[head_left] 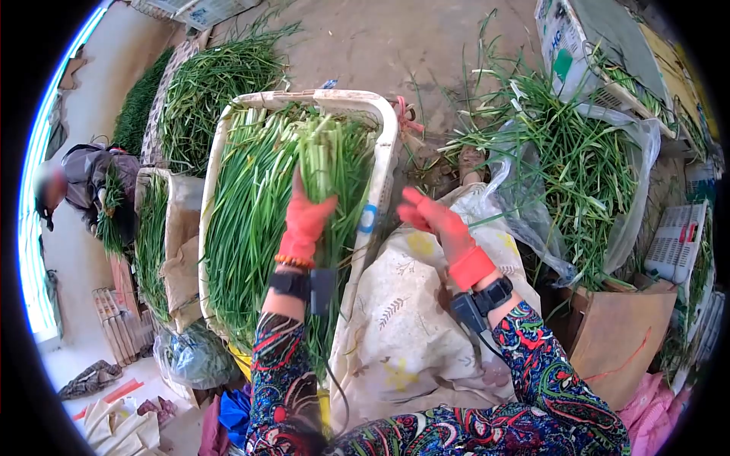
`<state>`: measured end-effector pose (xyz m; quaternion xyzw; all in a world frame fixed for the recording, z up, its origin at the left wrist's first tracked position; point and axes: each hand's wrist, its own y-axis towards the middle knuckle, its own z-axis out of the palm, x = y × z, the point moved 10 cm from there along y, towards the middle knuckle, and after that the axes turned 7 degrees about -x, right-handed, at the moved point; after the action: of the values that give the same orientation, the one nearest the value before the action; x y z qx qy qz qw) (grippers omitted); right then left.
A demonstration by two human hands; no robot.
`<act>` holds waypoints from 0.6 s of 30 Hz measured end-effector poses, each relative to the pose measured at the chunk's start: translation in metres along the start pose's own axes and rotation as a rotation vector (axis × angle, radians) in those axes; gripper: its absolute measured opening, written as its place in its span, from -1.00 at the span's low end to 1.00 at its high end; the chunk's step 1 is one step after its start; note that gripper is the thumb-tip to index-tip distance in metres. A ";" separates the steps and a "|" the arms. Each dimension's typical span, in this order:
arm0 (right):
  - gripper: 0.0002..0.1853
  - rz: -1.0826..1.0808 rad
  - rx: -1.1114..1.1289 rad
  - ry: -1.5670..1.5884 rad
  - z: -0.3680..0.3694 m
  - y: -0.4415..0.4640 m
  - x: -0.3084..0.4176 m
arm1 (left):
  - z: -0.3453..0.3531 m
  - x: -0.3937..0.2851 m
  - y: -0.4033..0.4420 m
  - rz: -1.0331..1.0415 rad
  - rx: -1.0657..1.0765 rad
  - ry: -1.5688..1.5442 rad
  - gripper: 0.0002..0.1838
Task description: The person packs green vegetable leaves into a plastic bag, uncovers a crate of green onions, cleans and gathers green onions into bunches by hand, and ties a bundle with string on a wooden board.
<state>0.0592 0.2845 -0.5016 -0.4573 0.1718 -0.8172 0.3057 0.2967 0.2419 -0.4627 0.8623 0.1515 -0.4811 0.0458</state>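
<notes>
My left hand, in a red-orange glove, rests against a bunch of garlic chives on top of the crate's load. Its thumb and a finger are spread apart at the bunch; the other fingers are partly hidden. Pale cut ends of this bunch point away from me. Long green chives lie packed in the white plastic crate. To the right of the crate, my gloved right hand hovers over the cloth on my lap, holding nothing, fingers extended.
A patterned pale cloth covers my lap. Loose chives fill a clear plastic bag at right, near a cardboard box. Another person holds chives at far left. More chives are heaped behind the crate.
</notes>
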 end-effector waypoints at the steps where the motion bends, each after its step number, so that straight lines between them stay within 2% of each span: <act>1: -0.46 0.005 -0.002 0.089 0.010 0.007 0.008 | -0.010 0.003 -0.008 -0.067 -0.003 -0.067 -0.11; 2: -0.44 0.009 -0.003 0.179 0.020 0.016 0.014 | -0.016 -0.004 -0.018 -0.117 0.006 -0.202 -0.14; 4: -0.42 0.008 -0.036 0.282 0.044 0.036 0.019 | -0.028 -0.027 -0.035 -0.018 -0.015 -0.200 -0.16; 5: -0.41 0.008 -0.054 0.332 0.054 0.045 0.021 | -0.028 -0.040 -0.045 -0.052 -0.005 -0.252 -0.16; 8: -0.32 0.002 0.034 0.280 0.087 0.080 0.006 | -0.023 -0.055 -0.063 0.089 0.036 -0.243 -0.09; 9: -0.33 -0.163 0.067 0.405 0.099 0.078 0.018 | -0.020 -0.056 -0.066 0.087 0.050 -0.191 -0.05; 10: -0.35 -0.118 0.171 0.445 0.118 0.071 0.021 | -0.018 -0.054 -0.067 0.161 0.033 -0.153 -0.07; 12: -0.40 -0.013 0.380 0.515 0.157 0.051 0.026 | -0.014 -0.073 -0.062 0.046 0.161 0.204 -0.12; 13: -0.34 -0.009 0.314 0.546 0.166 0.046 0.024 | -0.031 -0.086 -0.066 0.296 -0.058 0.352 -0.18; 14: -0.36 -0.072 0.400 0.494 0.182 0.024 0.038 | -0.045 -0.095 -0.069 0.301 -0.137 0.350 -0.22; 16: -0.52 -0.061 0.515 0.922 0.232 -0.016 0.044 | -0.052 -0.053 -0.085 -0.109 0.017 -0.319 -0.31; 17: -0.49 -0.101 0.727 0.662 0.252 -0.042 0.045 | -0.073 -0.049 -0.103 -0.144 0.004 -0.249 -0.36; 18: -0.31 -0.436 0.667 0.249 0.261 -0.053 0.035 | -0.095 -0.045 -0.121 -0.180 -0.006 -0.180 -0.40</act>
<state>0.2496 0.3011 -0.3130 -0.2564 -0.1674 -0.9228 0.2338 0.3157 0.3685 -0.3662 0.7983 0.2250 -0.5584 0.0183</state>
